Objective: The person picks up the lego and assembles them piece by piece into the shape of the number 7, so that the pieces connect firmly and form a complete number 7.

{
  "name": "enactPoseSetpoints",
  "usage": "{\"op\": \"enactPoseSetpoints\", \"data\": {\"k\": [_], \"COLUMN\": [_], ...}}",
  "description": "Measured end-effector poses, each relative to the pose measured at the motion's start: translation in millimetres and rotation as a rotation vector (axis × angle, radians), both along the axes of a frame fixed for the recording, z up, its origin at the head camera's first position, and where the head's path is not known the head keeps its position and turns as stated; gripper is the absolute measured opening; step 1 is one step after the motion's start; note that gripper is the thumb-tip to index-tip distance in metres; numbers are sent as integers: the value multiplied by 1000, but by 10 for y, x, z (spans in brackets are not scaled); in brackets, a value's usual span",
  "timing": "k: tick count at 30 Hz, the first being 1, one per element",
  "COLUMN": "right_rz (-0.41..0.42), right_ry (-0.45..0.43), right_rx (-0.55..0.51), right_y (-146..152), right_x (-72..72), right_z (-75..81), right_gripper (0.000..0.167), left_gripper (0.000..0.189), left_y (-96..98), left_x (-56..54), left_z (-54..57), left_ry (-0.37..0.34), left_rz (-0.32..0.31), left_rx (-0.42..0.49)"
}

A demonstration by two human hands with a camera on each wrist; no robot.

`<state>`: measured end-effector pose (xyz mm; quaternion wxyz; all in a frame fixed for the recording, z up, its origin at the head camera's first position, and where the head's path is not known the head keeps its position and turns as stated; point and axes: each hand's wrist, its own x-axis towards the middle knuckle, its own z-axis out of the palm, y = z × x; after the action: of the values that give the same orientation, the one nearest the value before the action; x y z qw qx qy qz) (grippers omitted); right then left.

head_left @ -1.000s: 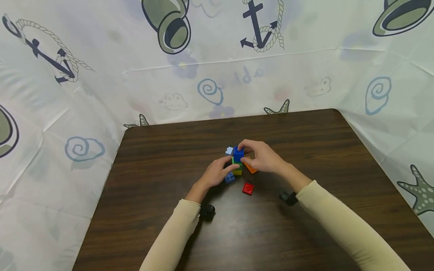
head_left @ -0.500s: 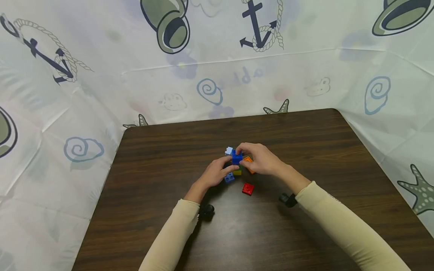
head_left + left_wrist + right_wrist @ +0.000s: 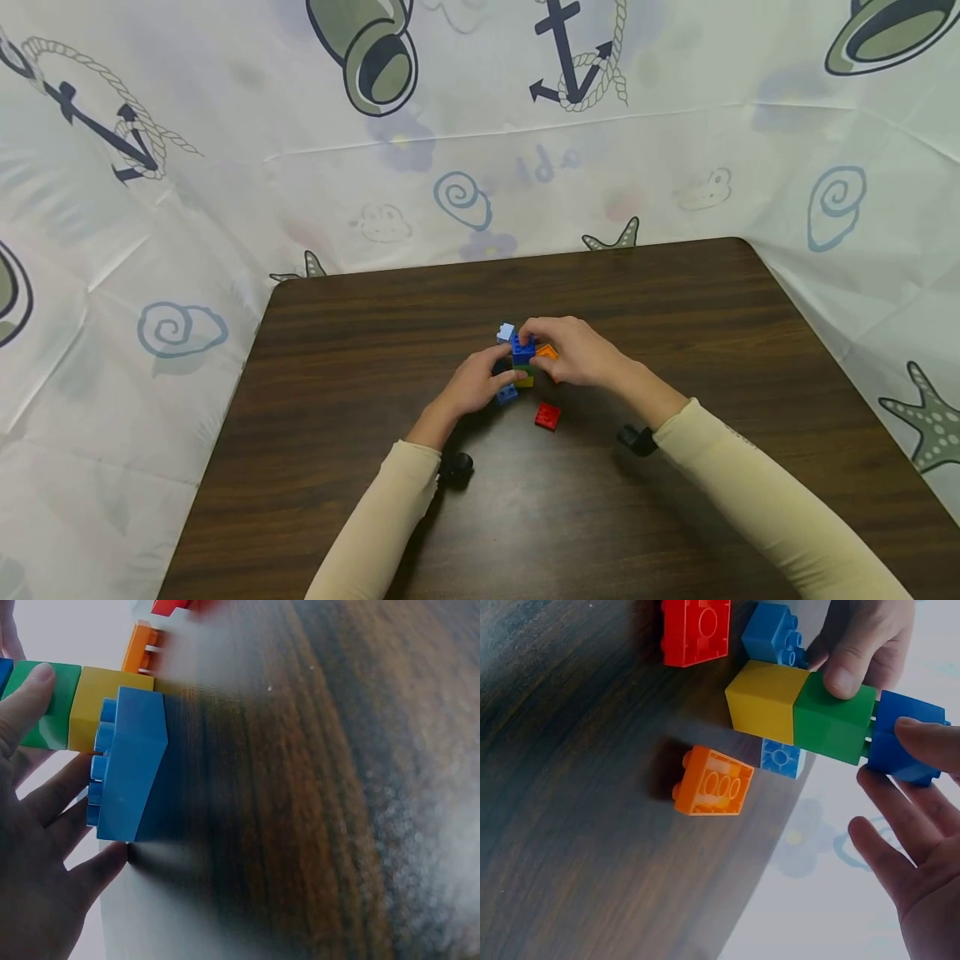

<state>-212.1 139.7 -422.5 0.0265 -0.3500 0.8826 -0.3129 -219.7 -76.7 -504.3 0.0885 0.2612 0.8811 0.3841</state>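
Three high, upright: boxy yellow plastic block (image 3: 763,705) at base, boxy green plastic block (image 3: 831,724) above, studded dark-blue plastic block (image 3: 911,712) on top. Step looks like seating the dark-blue one; studs show in a gap over the green. Next move likely calls for a square push down. Right hand (image 3: 577,350) pinches dark-blue, lower fingers spread loose; left hand (image 3: 471,383) grips green just below, thumb against its face.

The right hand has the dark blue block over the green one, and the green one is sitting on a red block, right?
Not quite: the green block is sitting on a yellow block, not red. The right wrist view shows it.
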Motion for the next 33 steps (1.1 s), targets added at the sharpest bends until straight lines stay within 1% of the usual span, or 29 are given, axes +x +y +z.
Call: {"op": "enactPoseSetpoints", "data": {"k": [6,13,15,21,28,33], "right_rz": [0,3,3,8,9,1], "right_ry": [-43,-13,-10,-36,-15,-3], "right_rx": [-14,19,14,-25,-86,-110], "right_y": [-14,-35,-33,-13,10,16], "right_x": [-20,-16,-16,-13,-3,11], "right_z": [12,6,3,-34,-108,-136], "right_gripper": [27,28,28,28,29,30], "left_gripper": [35,34,35,30,32,36], "left_y": [-4,-1,-1,-2,-1,-2], "left_x": [1,1,0,-4,6,8], "left_z": [6,-2,-4,-9,1,7], "left_ry": [9,13,11,6,6,4], "left_rz": [5,13,16,14,14,19], "left_rx": [-8,14,12,7,16,3]}}
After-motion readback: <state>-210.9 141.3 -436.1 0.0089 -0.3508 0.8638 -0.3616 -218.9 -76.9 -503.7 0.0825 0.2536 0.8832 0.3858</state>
